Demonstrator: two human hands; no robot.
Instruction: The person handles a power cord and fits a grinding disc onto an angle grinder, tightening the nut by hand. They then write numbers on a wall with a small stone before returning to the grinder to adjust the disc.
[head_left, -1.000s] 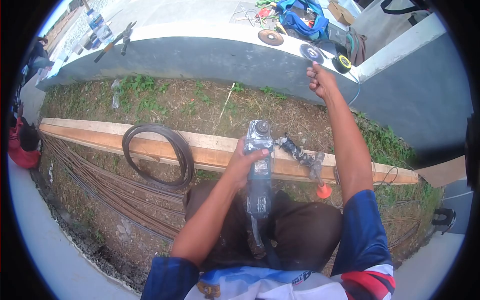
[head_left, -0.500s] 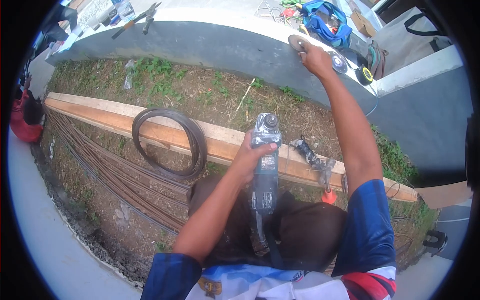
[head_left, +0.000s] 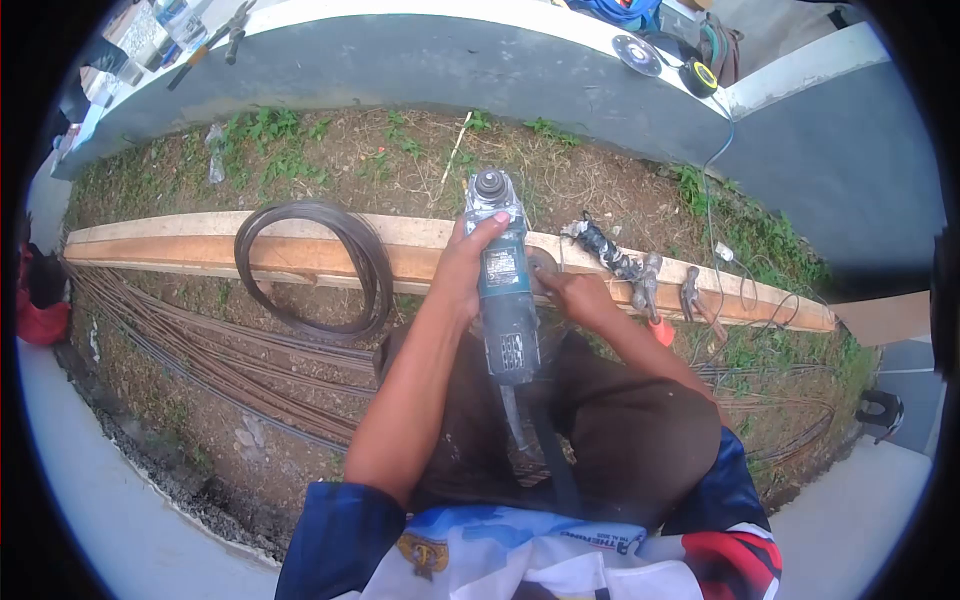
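An angle grinder (head_left: 508, 290) with a grey and teal body stands upright in the head view, its bare spindle at the top. My left hand (head_left: 465, 268) is wrapped round its upper body, thumb across the front. Just right of the grinder, my right hand (head_left: 580, 296) pinches a small round disc (head_left: 543, 268), partly hidden behind the tool. Behind both hands runs a long wooden beam (head_left: 420, 262). A coil of dark wire (head_left: 372, 300) lies over the beam to the left.
A hammer (head_left: 648, 285) and pincers (head_left: 690, 292) lie on the beam at right, near a cable bundle (head_left: 600, 243). Steel rods (head_left: 230, 335) lie at left. The low wall (head_left: 400, 70) carries another disc (head_left: 637, 54) and a tape measure (head_left: 699, 77). A person in red (head_left: 42, 310) is at far left.
My right hand has come back from the wall top to beside the grinder, bringing the disc with it. My left hand still holds the grinder. The view has shifted downward.
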